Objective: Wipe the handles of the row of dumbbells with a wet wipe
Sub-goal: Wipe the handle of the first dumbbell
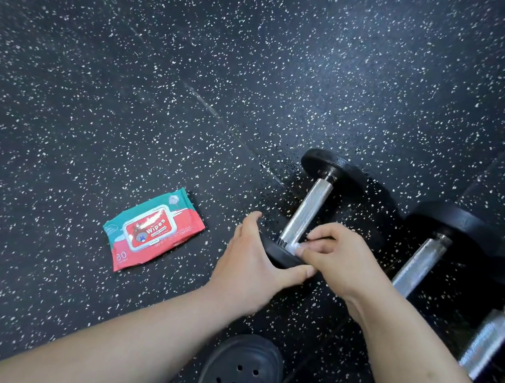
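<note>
Dumbbells (305, 210) on speckled rubber floor (131, 83); wipes pack (152, 230) closed. Our left hand (249, 260) grips end plate (278, 256); right hand (341, 258) pinches wipe (296, 247).

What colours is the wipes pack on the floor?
The wipes pack is teal and red with a white-rimmed lid, clearest in the head view.

Floor (131, 83): black rubber matting, flecked white throughout; diagonal seam (221, 118) seen between tiles. Wipes pack (153, 229), red and teal, laid flat at left, lid closed. Three dumbbells set in row at right, handles parallel: leftmost dumbbell (307, 210), middle dumbbell (419, 264), rightmost dumbbell (489, 341), blurred. Black perforated clog (239, 375) planted at bottom centre, near leftmost dumbbell.
</note>
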The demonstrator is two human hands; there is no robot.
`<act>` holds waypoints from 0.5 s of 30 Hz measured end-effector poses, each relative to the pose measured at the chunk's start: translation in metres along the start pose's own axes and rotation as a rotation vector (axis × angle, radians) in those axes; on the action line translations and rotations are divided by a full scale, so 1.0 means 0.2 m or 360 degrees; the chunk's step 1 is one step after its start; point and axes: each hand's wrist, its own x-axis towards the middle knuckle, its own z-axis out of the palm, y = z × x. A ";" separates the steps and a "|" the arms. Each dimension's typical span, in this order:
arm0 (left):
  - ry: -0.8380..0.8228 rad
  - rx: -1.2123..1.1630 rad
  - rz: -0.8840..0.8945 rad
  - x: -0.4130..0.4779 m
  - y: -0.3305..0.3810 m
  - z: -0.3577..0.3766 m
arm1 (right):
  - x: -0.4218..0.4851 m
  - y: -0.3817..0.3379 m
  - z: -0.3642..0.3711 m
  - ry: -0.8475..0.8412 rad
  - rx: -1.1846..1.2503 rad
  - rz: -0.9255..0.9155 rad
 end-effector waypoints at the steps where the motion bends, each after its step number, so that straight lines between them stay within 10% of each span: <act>1: 0.0003 -0.0001 0.0002 0.00 0.00 0.00 | 0.01 0.00 0.01 -0.0016 0.0064 0.0059; 15: 0.0017 -0.0059 -0.0019 0.00 -0.01 0.01 | 0.05 -0.02 0.09 0.0039 0.0271 0.0161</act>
